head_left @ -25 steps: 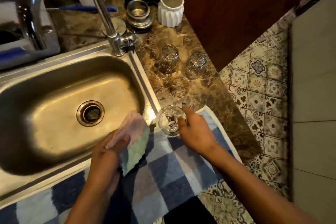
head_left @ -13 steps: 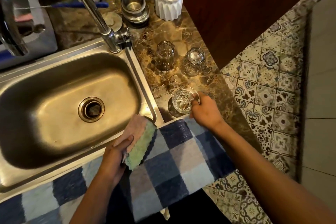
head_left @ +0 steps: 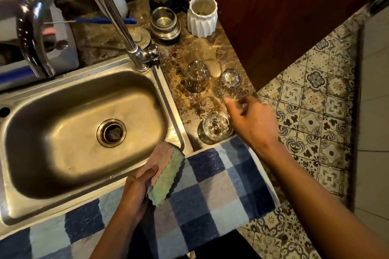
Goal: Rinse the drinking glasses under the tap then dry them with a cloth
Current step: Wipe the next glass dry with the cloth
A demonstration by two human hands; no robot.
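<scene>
Brushed stainless-steel sink basin [head_left: 42,153], glossy brown marble counter [head_left: 221,54], clear faceted drinking glasses [head_left: 228,82], fluffy pink-green cloth [head_left: 166,172].

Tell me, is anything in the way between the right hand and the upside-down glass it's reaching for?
Nothing visible is. The right hand has its fingertips right at the upside-down glass. Another glass sits nearer, beside the hand, not in its path.

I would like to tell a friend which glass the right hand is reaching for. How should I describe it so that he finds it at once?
Start at the steel sink and move right onto the brown marble counter, where three upturned glasses stand. The one meant is the right-hand glass of the far pair, nearest the counter's edge. Unlike the other two, the fingertips of the right hand are at its side.
</scene>
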